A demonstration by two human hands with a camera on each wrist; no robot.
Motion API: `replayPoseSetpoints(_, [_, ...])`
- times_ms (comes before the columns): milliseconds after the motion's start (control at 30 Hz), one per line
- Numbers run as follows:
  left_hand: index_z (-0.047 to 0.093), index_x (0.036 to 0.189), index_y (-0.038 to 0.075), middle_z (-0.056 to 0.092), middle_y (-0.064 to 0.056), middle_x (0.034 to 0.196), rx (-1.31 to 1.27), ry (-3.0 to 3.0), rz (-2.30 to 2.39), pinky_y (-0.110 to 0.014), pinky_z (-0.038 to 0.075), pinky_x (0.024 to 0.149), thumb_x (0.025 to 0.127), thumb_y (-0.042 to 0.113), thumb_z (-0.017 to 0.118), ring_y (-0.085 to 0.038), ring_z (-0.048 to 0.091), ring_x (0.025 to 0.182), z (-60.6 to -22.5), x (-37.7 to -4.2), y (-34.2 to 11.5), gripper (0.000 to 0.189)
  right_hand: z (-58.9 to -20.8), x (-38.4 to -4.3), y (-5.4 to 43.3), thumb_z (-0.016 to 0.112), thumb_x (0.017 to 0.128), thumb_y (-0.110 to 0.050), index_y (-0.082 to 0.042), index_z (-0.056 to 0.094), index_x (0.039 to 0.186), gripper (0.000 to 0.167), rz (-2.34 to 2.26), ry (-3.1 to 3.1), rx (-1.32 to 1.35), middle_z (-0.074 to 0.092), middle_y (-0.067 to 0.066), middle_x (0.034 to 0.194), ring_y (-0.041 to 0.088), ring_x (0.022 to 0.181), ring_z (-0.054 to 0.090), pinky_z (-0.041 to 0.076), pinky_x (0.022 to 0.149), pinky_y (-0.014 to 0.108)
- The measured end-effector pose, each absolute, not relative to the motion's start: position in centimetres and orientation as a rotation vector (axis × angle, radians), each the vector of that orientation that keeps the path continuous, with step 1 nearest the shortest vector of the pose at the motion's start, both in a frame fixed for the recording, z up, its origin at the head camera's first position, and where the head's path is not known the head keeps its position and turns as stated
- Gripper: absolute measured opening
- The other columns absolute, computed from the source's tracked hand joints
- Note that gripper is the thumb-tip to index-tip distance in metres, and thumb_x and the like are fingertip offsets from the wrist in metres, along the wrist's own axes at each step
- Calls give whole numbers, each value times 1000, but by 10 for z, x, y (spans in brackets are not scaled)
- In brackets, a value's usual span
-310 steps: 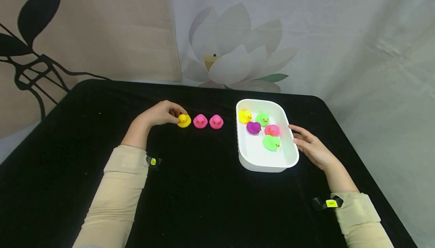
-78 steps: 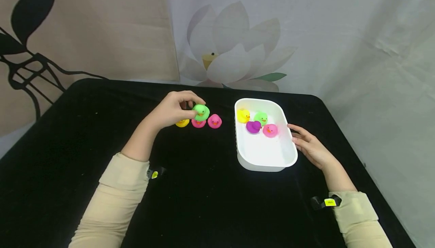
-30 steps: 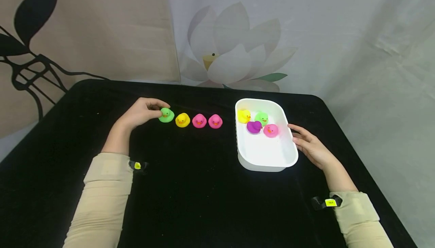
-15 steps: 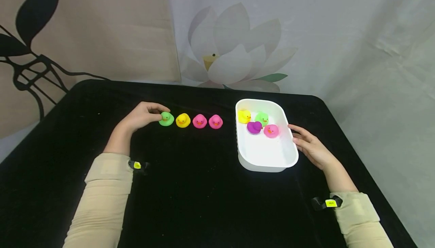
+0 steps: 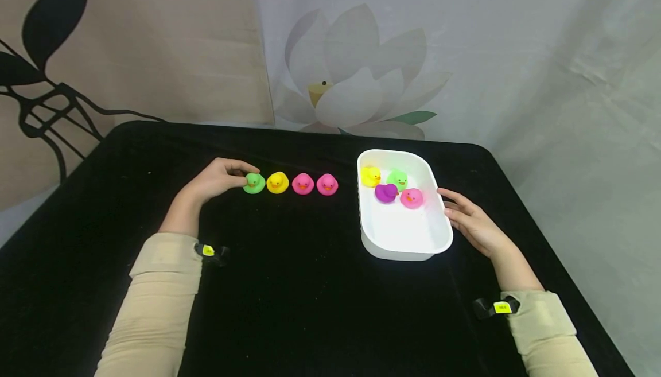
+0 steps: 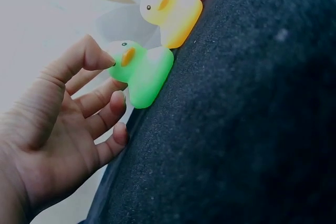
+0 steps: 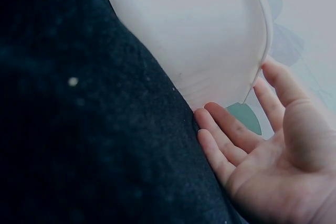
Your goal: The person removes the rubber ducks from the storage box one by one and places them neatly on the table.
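Observation:
My left hand (image 5: 219, 179) pinches a green rubber duck (image 5: 254, 183) by its head between thumb and fingers. That duck rests on the black cloth at the left end of a row. To its right sit a yellow rubber duck (image 5: 277, 182) and two pink rubber ducks (image 5: 303, 183), all upright with beaks toward me. In the left wrist view, the thumb lies against the side of the green duck's head (image 6: 126, 56). Beside the white tub (image 5: 405, 233), my right hand (image 5: 475, 225) has its fingers loosely extended, fingertips at the tub's right wall and rim.
Inside the tub lie a yellow duck (image 5: 370, 177), a green duck (image 5: 397, 179), a purple duck (image 5: 386, 193) and a pink duck (image 5: 412, 198), gathered toward its far end. A black cloth (image 5: 289, 296) covers the table, with a printed curtain (image 5: 356, 67) behind it.
The left hand has let go of the yellow duck, carried a green duck from the tub to the row's left end and lowered it, lately nudging it slightly nearer me. The right hand has stayed put.

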State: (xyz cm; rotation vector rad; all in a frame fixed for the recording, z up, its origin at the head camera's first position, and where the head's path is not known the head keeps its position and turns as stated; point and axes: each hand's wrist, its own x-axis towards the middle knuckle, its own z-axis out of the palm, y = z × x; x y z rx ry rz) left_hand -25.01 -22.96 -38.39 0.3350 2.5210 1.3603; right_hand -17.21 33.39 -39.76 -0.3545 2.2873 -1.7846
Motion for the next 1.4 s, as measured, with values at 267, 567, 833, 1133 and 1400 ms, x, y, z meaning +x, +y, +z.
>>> replayPoseSetpoints(267, [58, 129, 5, 51, -17, 122, 380, 2499, 1376, -51, 36, 92, 92, 10, 58, -31, 44, 105, -379, -248, -230, 37, -398, -172, 334, 51, 100, -18, -9, 32, 148, 52, -1776, 2292, -342, 43, 16, 134, 10, 111, 56, 45, 90, 23])
replayPoseSetpoints(567, [60, 126, 7, 53, -10, 127, 399, 2588, 1416, -50, 36, 92, 91, 9, 60, -28, 45, 108, -366, -247, -220, 36, -397, -172, 333, 51, 100, -18, -10, 33, 148, 52, -1786, 2293, -338, 45, 11, 132, 10, 110, 57, 45, 90, 23])
replayPoseSetpoints(833, [62, 125, 9, 59, -8, 121, 463, 2661, 1411, -45, 39, 86, 91, 19, 65, -25, 47, 104, -354, -246, -210, 35, -399, -173, 334, 51, 100, -17, -9, 33, 147, 51, -1787, 2291, -352, 46, 11, 131, 11, 110, 57, 46, 90, 24])
replayPoseSetpoints(1133, [65, 120, 10, 63, -8, 111, 538, 2703, 1508, -39, 40, 79, 89, 23, 69, -23, 50, 95, -337, -240, -189, 34, -398, -172, 334, 50, 101, -17, -9, 33, 147, 51, -1787, 2284, -352, 46, 11, 131, 10, 110, 57, 46, 89, 23])
replayPoseSetpoints(1400, [67, 117, 10, 64, -7, 105, 630, 2712, 1581, -37, 40, 78, 87, 19, 71, -22, 50, 93, -324, -230, -167, 31, -398, -172, 334, 50, 101, -15, -8, 33, 147, 50, -1790, 2284, -376, 48, 6, 129, 9, 109, 57, 46, 90, 23])
